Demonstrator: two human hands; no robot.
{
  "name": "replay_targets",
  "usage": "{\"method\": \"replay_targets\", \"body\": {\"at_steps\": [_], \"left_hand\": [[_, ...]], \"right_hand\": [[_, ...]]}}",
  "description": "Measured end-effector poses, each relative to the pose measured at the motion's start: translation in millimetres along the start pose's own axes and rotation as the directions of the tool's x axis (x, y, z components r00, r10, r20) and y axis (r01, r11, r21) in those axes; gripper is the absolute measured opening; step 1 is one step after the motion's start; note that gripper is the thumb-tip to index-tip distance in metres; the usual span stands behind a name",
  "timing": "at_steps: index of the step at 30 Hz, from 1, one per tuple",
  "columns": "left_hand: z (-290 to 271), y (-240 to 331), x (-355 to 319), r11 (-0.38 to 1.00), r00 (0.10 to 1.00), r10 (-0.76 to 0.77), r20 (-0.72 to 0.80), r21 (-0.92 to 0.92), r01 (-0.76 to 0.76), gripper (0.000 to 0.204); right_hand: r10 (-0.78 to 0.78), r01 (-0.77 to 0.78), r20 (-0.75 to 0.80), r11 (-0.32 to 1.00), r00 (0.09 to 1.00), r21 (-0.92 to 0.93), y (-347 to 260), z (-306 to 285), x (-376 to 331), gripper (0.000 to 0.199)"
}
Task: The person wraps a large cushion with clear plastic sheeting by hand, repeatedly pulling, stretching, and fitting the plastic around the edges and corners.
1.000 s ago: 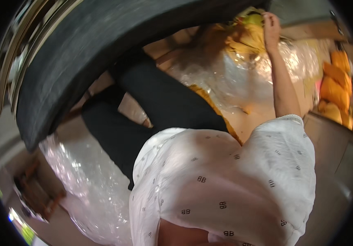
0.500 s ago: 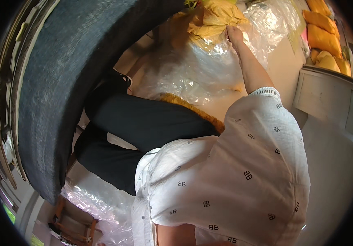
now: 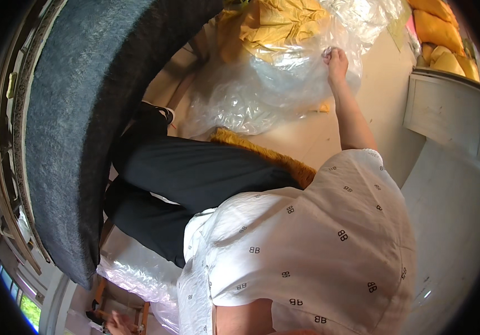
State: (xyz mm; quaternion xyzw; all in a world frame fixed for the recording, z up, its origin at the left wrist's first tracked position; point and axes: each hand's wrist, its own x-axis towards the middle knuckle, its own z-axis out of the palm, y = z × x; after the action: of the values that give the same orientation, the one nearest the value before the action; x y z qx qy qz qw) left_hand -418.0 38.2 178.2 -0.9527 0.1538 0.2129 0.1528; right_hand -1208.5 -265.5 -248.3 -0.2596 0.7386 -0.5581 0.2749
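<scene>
My right hand (image 3: pixel 337 62) is stretched out to the far side. Its closed fingers pinch a gathered edge of a large clear plastic bag (image 3: pixel 301 89). Beside it, bunched yellow fabric (image 3: pixel 284 25) lies partly in or under the plastic; I cannot tell which. More crumpled clear plastic (image 3: pixel 237 109) spreads over the floor toward my leg. At the bottom left, a small blurred hand, apparently my left hand (image 3: pixel 118 324), is near a wooden frame (image 3: pixel 145 315). Its arm is out of view and its fingers are not distinct.
A blue-grey fuzzy padded surface (image 3: pixel 78 123) curves along the left. Brown furry material (image 3: pixel 259 152) lies beside my black-trousered leg (image 3: pixel 201 167). At the right stands a pale cabinet (image 3: pixel 441 103), with orange cushions (image 3: pixel 440 30) behind it. Clear plastic (image 3: pixel 139 265) covers something below my legs.
My right hand has left the yellow fabric and come slightly nearer and to the right, drawing the plastic along. A blurred hand has appeared at the bottom left.
</scene>
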Motion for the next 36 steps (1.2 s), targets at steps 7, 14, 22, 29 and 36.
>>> {"method": "replay_targets", "body": {"at_steps": [7,14,22,29,36], "left_hand": [[71.7,233.2,-36.9,0.368,0.471,0.852,-0.228,-0.379,-0.849,0.018],[167.7,444.5,-181.1,-0.404,-0.298,0.914,-0.276,-0.533,-0.743,0.057],[196.5,437.7,-178.8,-0.346,-0.455,0.890,0.023,-0.616,-0.708,0.023],[212.4,405.4,-46.1,-0.004,0.014,0.992,0.128,0.141,-0.990,0.036],[183.2,317.7,-32.1,0.173,0.186,0.982,0.040,-0.595,-0.785,0.016]], "right_hand": [[-0.184,0.099,0.473,0.975,0.862,0.198,-137.9,35.3,-60.7,0.014],[-0.242,0.089,0.831,0.969,0.501,0.229,-239.5,64.7,-145.1,0.012],[-0.382,-0.004,0.447,0.757,0.809,0.653,-274.6,28.8,-83.5,0.014],[-0.546,0.114,0.135,0.399,0.827,0.910,-402.9,58.5,-84.1,0.010],[-0.829,0.637,-0.269,0.130,0.490,0.760,-521.9,149.6,-49.8,0.024]]}}
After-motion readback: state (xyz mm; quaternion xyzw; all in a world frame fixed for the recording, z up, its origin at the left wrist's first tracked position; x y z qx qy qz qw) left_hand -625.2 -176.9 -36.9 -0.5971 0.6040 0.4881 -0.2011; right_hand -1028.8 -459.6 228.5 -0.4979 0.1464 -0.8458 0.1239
